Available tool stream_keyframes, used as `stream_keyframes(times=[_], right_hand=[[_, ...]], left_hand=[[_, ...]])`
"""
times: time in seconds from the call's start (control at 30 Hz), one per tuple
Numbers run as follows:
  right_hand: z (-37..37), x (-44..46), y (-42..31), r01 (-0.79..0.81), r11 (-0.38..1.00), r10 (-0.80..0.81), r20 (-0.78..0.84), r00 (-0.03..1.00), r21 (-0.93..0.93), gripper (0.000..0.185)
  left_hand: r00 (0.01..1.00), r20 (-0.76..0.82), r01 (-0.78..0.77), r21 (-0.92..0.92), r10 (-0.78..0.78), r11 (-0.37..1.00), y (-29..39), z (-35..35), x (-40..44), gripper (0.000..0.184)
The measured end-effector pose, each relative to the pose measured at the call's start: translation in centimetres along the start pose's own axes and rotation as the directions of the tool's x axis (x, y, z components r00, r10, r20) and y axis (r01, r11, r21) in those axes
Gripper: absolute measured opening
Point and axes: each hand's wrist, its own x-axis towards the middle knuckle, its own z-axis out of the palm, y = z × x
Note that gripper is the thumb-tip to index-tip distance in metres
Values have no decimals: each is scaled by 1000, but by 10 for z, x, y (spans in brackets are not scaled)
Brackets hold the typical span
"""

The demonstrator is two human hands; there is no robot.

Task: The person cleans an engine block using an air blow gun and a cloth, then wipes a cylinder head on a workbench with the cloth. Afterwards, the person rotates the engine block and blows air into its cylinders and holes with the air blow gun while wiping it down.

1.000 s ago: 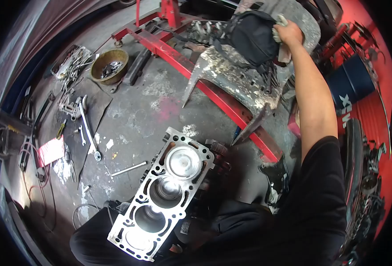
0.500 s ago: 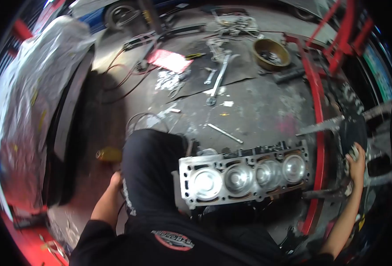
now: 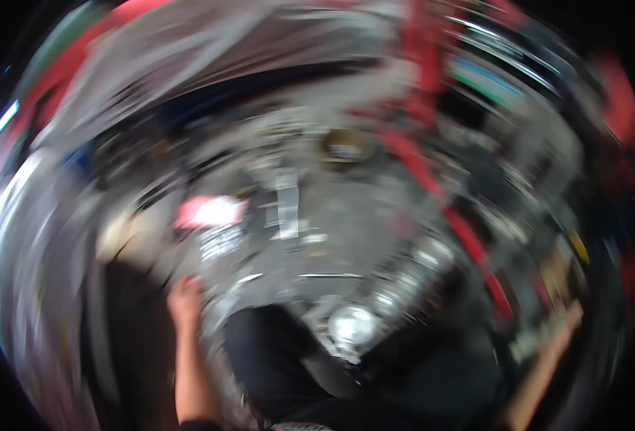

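Strong motion blur covers the whole head view. My left hand is raised over the floor, left of my dark-clothed knee; its fingers are smeared, and I make out nothing in it. Far to the right, my right hand reaches out near a pale, blurred part beyond the red beam; whether it touches anything cannot be made out. Between my arms, an engine block with several shiny round pistons in its bores lies slanted, its right end farther from me.
A red beam runs diagonally right of the block. On the grey floor ahead are a thin metal bar, a long wrench-like tool, a bright red sheet and a brownish bowl. Plastic sheeting covers something at left.
My view has swung, so the block now appears slanted and lower. My left hand has come forward from beside my knee. My right hand has left the dark part it was touching.
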Motion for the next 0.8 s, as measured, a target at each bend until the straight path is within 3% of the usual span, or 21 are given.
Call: stream_keyframes(times=[0.03,0.07,0.1,0.13,0.17,0.2,0.23,0.27,0.3,0.33,0.37,0.4,0.43,0.5,0.53,0.57,0.63,0.67,0.7,0.8], right_hand=[[-4,-38,0,46,998,-46,1,999,52,53],[8,-71,3,262,960,-263,-3,965,96,30],[12,-90,-7,257,966,-258,80,963,26,26],[23,-107,-8,144,973,-148,7,989,178,28],[33,-125,-11,56,938,-35,-65,997,343,32],[29,-112,12,68,965,-77,27,997,253,39],[66,-142,3,139,988,-120,-241,963,64,42],[82,-157,10,231,932,-267,99,958,279,44],[103,-177,17,175,943,-265,324,908,281,52],[131,-209,24,260,946,-315,372,873,192,58],[151,-221,52,474,880,-442,435,785,38,63],[175,-240,71,583,813,-496,522,694,-2,66],[189,-262,83,866,444,-625,612,485,-233,70],[202,-326,66,779,565,-258,838,481,-273,81],[200,-364,39,576,479,220,725,653,-663,82],[198,-350,122,815,340,-29,861,508,-469,90],[189,-349,157,929,266,-443,823,356,-259,108],[189,-354,157,901,310,-424,804,416,-303,104],[185,-356,150,930,268,-498,790,358,-253,103],[173,-353,133,913,270,-459,792,401,-306,105]], left_hand=[[993,67,-91,-103,99,990,20,11,8,36],[970,162,-133,-280,183,951,41,25,14,42],[934,186,-229,-339,304,912,29,45,40,47],[856,307,-243,-471,416,848,35,64,51,48],[801,354,-312,-442,483,841,80,67,3,47],[737,398,-383,-420,547,823,124,66,-45,46],[667,437,-452,-407,604,794,166,64,-93,45],[594,459,-412,-531,661,740,165,79,-116,43],[517,476,-348,-643,712,683,162,93,-139,41],[432,626,-71,-693,649,717,168,95,-168,41],[349,746,46,-618,567,785,168,96,-189,48],[281,846,407,-533,454,742,169,104,-211,60],[141,898,599,-412,416,687,177,104,-227,65],[283,900,707,-429,331,562,201,106,-265,61],[287,905,722,-419,313,550,205,110,-273,59],[301,886,665,-460,353,589,203,117,-271,57],[337,819,468,-574,465,672,198,132,-265,54],[349,777,348,-626,523,698,195,142,-261,53],[360,730,231,-672,580,703,194,152,-256,51],[383,557,-83,-774,737,628,180,189,-235,48]])
